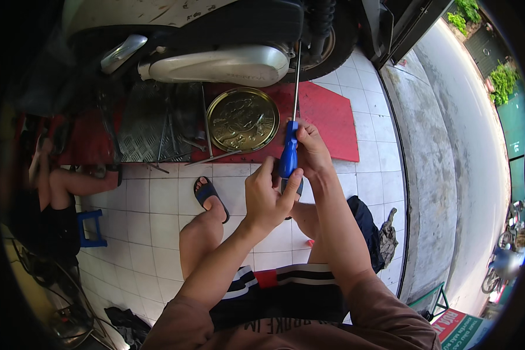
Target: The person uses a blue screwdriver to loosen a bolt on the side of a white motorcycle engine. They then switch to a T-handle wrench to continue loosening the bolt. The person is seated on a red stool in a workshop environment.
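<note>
A long screwdriver [289, 150] with a blue handle points away from me, its thin metal shaft reaching up to the rear of a motorbike [216, 64] by the wheel. Where its tip ends is hard to make out among the dark parts. My left hand [267, 195] closes round the butt end of the handle. Further up, the fingers of my right hand [313, 150] grip the same handle near the shaft. Just left of the screwdriver, a round gold-coloured tray [242, 97] lies beneath the bike's silver side cover [216, 65].
The bike stands over a red lift platform [332, 125] with a metal tread plate [143, 125] and several long tools. Another person's leg [84, 182] and a blue stool [91, 228] are at left. Dark cloth [367, 227] lies right of my legs; beyond is a street [449, 87].
</note>
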`<move>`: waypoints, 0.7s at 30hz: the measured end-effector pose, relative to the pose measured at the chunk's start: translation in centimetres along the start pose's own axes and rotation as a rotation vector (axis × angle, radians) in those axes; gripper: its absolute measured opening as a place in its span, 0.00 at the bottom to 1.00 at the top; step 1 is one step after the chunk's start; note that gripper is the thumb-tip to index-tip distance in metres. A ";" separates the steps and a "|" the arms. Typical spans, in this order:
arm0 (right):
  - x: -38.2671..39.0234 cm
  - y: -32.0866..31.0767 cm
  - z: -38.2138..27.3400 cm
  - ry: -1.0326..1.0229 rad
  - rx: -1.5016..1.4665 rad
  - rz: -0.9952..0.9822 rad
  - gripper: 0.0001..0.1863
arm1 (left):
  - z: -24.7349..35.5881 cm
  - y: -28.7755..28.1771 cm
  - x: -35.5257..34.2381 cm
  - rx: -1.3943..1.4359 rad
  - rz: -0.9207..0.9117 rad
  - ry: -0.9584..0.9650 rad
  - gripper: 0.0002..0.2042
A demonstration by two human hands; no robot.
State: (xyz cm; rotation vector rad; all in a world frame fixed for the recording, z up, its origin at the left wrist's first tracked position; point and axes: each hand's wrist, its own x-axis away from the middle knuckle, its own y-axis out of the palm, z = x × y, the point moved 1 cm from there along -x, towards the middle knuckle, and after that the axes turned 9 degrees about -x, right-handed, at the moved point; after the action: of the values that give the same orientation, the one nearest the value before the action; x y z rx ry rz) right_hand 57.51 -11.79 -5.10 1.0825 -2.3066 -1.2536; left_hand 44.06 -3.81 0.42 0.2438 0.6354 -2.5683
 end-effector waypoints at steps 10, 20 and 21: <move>0.2 1.5 -0.5 0.074 -0.079 -0.051 0.22 | -1.0 1.0 1.0 0.635 -0.120 -0.378 0.19; 0.3 1.7 -1.0 0.117 -0.123 -0.034 0.24 | -0.1 0.4 0.5 -0.048 -0.073 -0.036 0.18; 0.5 2.1 -1.1 0.139 -0.207 -0.090 0.25 | -0.4 0.5 0.6 0.049 -0.073 -0.061 0.21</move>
State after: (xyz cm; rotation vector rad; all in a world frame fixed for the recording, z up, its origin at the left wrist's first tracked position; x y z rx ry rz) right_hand 56.83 -12.07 -2.80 1.1706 -1.9974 -1.3694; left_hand 43.79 -4.28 -0.35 0.1603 0.5689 -2.6533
